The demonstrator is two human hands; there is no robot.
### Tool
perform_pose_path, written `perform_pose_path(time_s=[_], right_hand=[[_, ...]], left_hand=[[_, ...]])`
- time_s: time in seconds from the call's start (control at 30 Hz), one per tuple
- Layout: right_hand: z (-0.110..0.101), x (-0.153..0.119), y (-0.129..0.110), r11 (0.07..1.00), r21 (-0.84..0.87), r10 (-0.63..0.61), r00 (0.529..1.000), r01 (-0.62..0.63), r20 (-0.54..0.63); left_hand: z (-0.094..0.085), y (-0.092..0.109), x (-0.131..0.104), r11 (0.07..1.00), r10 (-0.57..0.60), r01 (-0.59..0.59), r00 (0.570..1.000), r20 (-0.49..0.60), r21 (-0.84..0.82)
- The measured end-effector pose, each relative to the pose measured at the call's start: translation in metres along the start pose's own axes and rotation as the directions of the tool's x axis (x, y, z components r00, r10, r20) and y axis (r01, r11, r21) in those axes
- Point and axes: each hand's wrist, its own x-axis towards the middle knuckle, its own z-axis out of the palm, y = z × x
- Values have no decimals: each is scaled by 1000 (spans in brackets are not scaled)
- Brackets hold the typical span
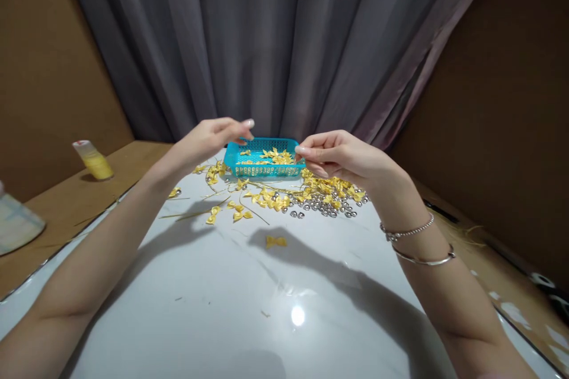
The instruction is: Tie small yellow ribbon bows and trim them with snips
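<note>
My left hand (222, 133) hovers at the left end of a blue basket (269, 170), its fingers apart and nothing seen in them. At the basket's right end, my right hand (331, 157) has thumb and fingertips pinched together; what they hold, if anything, is too small to make out. Several yellow bows (280, 156) lie inside the basket. More yellow bows (267, 198) and a heap of silver heart-shaped pieces (329, 207) are spread in front of it. A single yellow bow (276, 241) lies nearer me on the white table (213, 325).
Thin gold strands (191, 215) lie left of the bows. A yellow bottle with a pale cap (95, 161) and a whitish container (18, 222) stand at the left. A grey curtain (253, 41) hangs behind, with brown panels at both sides. Black items (551, 290) lie far right.
</note>
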Motion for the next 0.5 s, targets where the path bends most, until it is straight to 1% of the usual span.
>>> perform_pose_path(time_s=[0.03, 0.07, 0.1, 0.13, 0.17, 0.2, 0.23, 0.3, 0.37, 0.43, 0.5], right_hand=[[1, 2, -1, 1000, -24, 10, 1000, -9, 17], [2, 4, -1, 999, -47, 16, 999, -14, 33], [3, 6, -1, 997, -69, 17, 999, -14, 42], [3, 8, 0, 996, -88, 18, 999, -14, 45], [3, 8, 0, 995, -99, 15, 999, -11, 39], [3, 7, 0, 995, -101, 11, 1000, -8, 23], [1, 5, 1, 996, -94, 8, 1000, -8, -4], [-5, -3, 5, 999, -48, 1, 997, -4, -74], [-13, -13, 13, 1000, 22, 5, 992, -2, -126], [-18, -20, 24, 994, 105, 20, 995, -10, -99], [-17, -21, 36, 980, 196, 15, 1000, -9, -27]], left_hand=[[5, 0, 2, 998, 46, -45, 999, 24, -48], [13, 0, 4, 994, 80, -73, 993, 84, -87], [23, 1, 6, 992, 89, -72, 980, 179, -100], [33, 3, 8, 994, 79, -55, 955, 285, -92], [43, 4, 9, 997, 61, -37, 921, 385, -68], [52, 6, 11, 998, 42, -20, 891, 453, -53], [58, 8, 12, 999, 26, -6, 873, 488, -41], [63, 11, 16, 999, 6, 18, 860, 511, -44], [63, 14, 18, 996, 0, 43, 859, 511, -73], [63, 18, 20, 989, 10, 64, 869, 494, -132], [67, 22, 21, 972, 31, 81, 887, 461, -222]])
